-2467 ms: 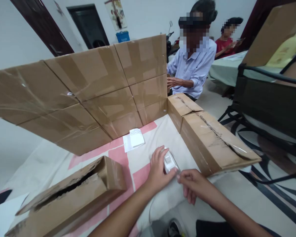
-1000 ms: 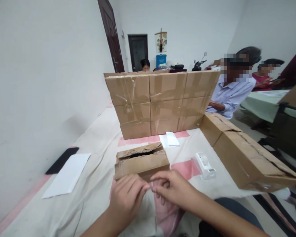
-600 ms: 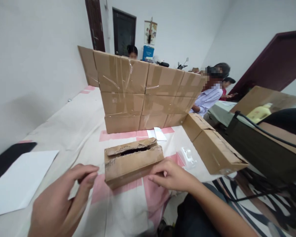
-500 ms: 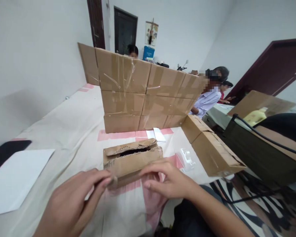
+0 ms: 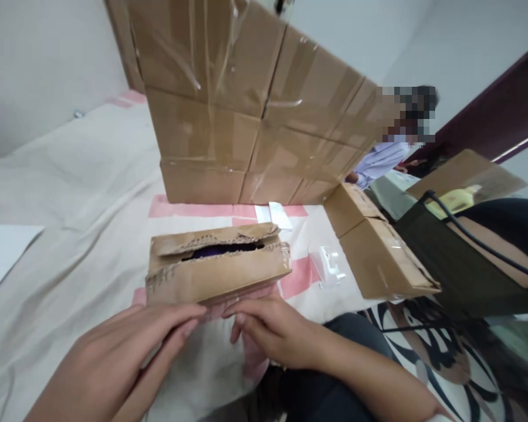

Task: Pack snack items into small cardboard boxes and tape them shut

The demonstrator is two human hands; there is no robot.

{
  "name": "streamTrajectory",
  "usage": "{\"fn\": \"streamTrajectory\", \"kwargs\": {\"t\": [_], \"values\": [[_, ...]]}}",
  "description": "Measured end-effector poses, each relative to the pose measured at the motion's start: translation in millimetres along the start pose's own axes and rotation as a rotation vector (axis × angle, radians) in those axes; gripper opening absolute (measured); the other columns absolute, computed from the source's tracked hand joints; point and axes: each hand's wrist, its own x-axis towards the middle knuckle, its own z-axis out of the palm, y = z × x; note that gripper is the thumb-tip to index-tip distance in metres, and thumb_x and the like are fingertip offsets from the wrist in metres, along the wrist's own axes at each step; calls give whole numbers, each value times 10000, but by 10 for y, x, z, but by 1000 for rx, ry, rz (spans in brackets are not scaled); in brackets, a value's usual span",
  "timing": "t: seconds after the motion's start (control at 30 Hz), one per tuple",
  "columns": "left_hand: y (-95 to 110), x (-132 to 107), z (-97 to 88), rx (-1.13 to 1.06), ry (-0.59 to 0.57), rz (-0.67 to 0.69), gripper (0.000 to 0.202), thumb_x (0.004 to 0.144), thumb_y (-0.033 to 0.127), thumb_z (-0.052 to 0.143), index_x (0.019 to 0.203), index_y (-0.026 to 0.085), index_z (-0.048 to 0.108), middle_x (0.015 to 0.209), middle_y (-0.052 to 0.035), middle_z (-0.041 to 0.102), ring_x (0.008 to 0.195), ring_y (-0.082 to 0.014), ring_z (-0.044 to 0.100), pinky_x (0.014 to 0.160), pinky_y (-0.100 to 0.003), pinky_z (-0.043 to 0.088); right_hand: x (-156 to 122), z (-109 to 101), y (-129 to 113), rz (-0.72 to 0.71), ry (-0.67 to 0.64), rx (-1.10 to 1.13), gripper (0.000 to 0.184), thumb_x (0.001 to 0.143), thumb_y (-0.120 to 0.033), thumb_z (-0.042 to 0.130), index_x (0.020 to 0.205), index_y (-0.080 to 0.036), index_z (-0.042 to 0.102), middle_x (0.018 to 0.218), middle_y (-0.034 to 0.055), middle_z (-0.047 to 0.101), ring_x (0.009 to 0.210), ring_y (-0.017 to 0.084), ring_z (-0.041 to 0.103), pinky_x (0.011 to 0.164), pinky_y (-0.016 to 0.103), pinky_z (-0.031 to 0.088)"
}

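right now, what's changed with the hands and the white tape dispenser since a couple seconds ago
The left hand has let go of the white tape dispenser. It and the right hand have moved left to the near side of the torn box; whether they hold tape is unclear. The cardboard wall and folded paper stayed put.

A cream cloth (image 5: 92,176) with pink patches, creased at the left, covers a broad surface. Directly on it sits a long cardboard box (image 5: 220,284) with a ragged slot along its top. Behind stands an upright cardboard wall (image 5: 202,132) of taped sections, folded white paper (image 5: 279,217) near its foot. A white tape dispenser (image 5: 332,266) rests near two end-to-end cartons (image 5: 374,258) at right; a white sheet (image 5: 4,252) lies far left.
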Motion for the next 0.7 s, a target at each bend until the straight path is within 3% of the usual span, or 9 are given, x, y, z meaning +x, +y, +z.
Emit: {"fn": "streamTrajectory", "kwargs": {"t": [0.13,0.27,0.37,0.43,0.53,0.6,0.7], "values": [[242,17,-26,83,-128,-66,230,978,423,550,1145,360,694,936,66,779,692,-172,727,730,-300,628,-70,-117,104,-21,-88,15,359,1058,-304,389,1205,-150,678,905,67,755,792,130,697,760,227,530],[465,69,-75,67,-186,-87,227,1004,358,516,1163,308,670,817,60,767,554,-146,679,592,-264,592,-120,-194,162,56,-231,78,454,1068,-257,354,1512,-229,446,947,35,761,806,117,713,793,232,545],[556,69,-86,2,-227,-219,345,1003,330,516,1347,320,541,733,71,731,552,-138,674,479,-222,522,-185,-219,170,87,-282,132,490,1076,-257,336,1565,-263,319,892,15,740,787,116,699,783,237,550],[587,63,-86,-79,-265,-344,447,1007,299,502,1445,336,419,686,86,698,543,-119,659,448,-191,490,-218,-218,173,112,-267,175,421,1078,-274,342,1498,-257,354,786,-8,685,713,114,655,714,227,533],[598,59,-75,-196,-318,-424,487,1005,243,488,1465,349,366,691,89,679,519,-83,616,450,-158,472,-228,-207,200,189,-237,352,150,1077,-328,376,1140,-234,475,690,-44,589,556,80,524,546,181,441],[587,53,-58,-256,-325,-433,490,1001,225,495,1459,350,371,711,84,678,508,-72,587,456,-158,472,-218,-202,230,228,-226,469,199,1067,-367,417,938,-223,459,665,-55,562,492,53,460,474,164,368],[558,29,-5,-336,-326,-459,486,1005,201,491,1453,350,377,731,78,674,511,-64,564,461,-161,476,-220,-189,268,246,-192,482,270,1056,-383,455,853,-207,488,622,-53,549,495,56,469,482,176,355]]}}
